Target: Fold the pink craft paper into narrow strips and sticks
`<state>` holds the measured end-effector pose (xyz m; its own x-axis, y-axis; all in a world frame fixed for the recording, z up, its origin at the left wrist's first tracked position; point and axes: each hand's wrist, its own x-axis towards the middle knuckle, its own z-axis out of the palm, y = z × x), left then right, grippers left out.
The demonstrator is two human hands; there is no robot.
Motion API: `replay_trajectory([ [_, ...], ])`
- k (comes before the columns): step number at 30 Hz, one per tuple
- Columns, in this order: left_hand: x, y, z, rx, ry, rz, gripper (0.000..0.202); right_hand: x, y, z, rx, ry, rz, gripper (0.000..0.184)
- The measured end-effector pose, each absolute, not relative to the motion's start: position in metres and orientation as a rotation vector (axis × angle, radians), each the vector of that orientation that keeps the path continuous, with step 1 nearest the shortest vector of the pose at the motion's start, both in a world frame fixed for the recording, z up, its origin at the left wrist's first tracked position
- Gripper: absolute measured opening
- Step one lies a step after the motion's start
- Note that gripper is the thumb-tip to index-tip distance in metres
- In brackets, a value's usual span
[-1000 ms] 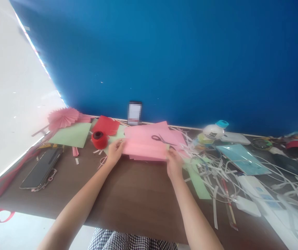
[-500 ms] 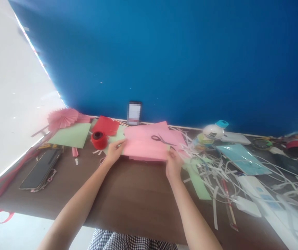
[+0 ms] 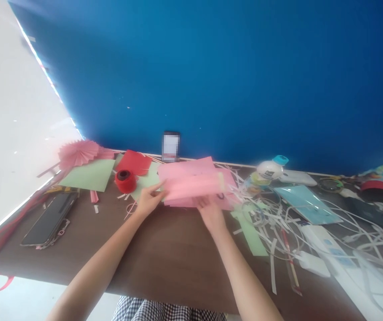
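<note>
forearms (image 3: 99, 267): bare | hands (image 3: 149, 200): bare | lap garment (image 3: 151, 310): black-and-white check, gathered folds

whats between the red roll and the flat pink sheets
Green paper, partly hidden by the left hand, lies between them in the head view.

Pink sheet (image 3: 191, 186): blurred, edges smeared; it covers part of the pink papers (image 3: 187, 168) behind. Right hand (image 3: 212, 217): fingertips blurred; contact with the sheet cannot be confirmed. Dark loop (image 3: 221, 196): remainder hidden by the sheet. Propped device (image 3: 170, 148): screen pixelated, unreadable. Bottle (image 3: 269, 170): label illegible. Forearms (image 3: 94, 269), checked cloth (image 3: 164, 310) and power strip (image 3: 327, 240): cut off at the bottom edge.
</note>
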<state>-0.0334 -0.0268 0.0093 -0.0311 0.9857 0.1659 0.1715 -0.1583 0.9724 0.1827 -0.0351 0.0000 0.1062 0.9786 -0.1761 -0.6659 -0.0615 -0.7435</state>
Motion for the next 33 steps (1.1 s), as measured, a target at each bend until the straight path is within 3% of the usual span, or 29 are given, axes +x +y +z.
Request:
replay_trajectory([
  [16, -0.016, -0.03, 0.004, 1.456, 1.194, 1.263, 0.052, 0.171, -0.041, -0.004, -0.974, -0.459, 1.19, 0.022],
  [22, -0.017, -0.029, 0.004, 1.45, 1.104, 1.198, 0.07, 0.175, -0.038, -0.005, -0.95, -0.435, 1.197, 0.024],
  [27, -0.037, -0.023, 0.009, 1.359, 1.189, 1.243, 0.072, 0.207, -0.029, -0.006, -1.004, -0.281, 1.051, 0.021],
  [33, -0.042, -0.024, 0.012, 1.349, 1.147, 1.244, 0.073, 0.204, -0.029, -0.002, -0.953, -0.497, 1.304, 0.031],
])
